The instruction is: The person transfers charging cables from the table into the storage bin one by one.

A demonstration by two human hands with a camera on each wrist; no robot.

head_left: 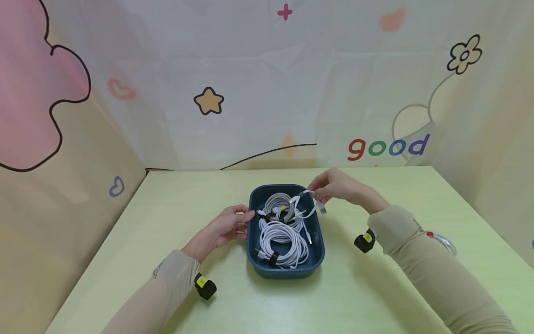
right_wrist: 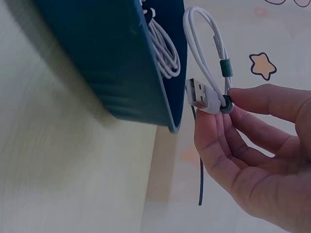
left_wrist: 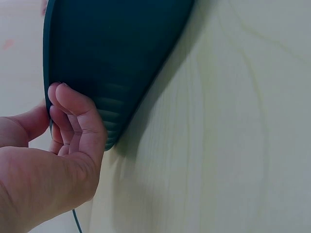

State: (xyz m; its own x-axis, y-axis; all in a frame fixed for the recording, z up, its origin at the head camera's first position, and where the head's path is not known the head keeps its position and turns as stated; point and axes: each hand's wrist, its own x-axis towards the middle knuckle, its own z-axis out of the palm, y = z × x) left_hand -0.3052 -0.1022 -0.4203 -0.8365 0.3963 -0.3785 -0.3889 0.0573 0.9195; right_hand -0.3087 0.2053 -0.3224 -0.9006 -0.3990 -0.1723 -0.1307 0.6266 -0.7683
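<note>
A dark blue bin [head_left: 285, 274] stands on the table with several coiled white cables [head_left: 288, 241] inside, some bound with black straps. My left hand [head_left: 229, 225] grips the bin's left wall, thumb over the rim and fingers curled against the outer side, as the left wrist view [left_wrist: 73, 131] also shows. Over the bin's right rim, my right hand [head_left: 335, 185] pinches a short looped white USB cable [right_wrist: 209, 53] between thumb and fingers. Its USB plug [right_wrist: 201, 94] sticks out beside the fingertips, and a dark green tie wraps the loop. The loop hangs over the coils in the head view.
Another coiled cable with a red tie [head_left: 442, 241] lies on the table at the right, partly behind the right sleeve. The pale wooden table [head_left: 187, 185] is enclosed by a printed curtain [head_left: 258, 116] at the back and sides.
</note>
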